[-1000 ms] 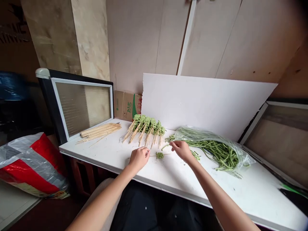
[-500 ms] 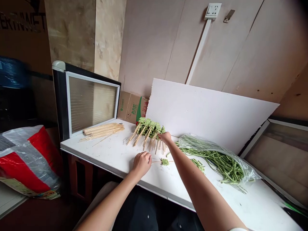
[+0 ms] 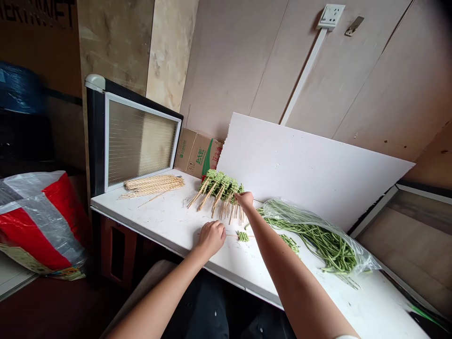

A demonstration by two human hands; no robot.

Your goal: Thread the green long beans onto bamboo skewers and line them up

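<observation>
My left hand (image 3: 212, 238) is closed on the table near its front edge, around the stick of a bean skewer. Green pieces of long bean (image 3: 243, 236) sit on that stick, just right of the hand. Reaching further back, my right hand (image 3: 245, 199) pinches at the right end of a stack of finished bean skewers (image 3: 222, 183), whose bare sticks point toward me. Its fingertips are partly hidden against the stack. Cut bean pieces (image 3: 290, 242) lie in a small heap beside my right forearm.
Bare bamboo skewers (image 3: 153, 184) lie in a bundle at the left. A clear plastic bag of whole long beans (image 3: 328, 245) rests on the right of the white table (image 3: 148, 216). Behind stand a cardboard box (image 3: 199, 153) and a leaning white board (image 3: 300, 160); a framed panel (image 3: 141, 139) borders the left.
The camera view has tilted and shifted slightly. Both hands stay in nearly the same places, the right at the stack and the left on the stick.
</observation>
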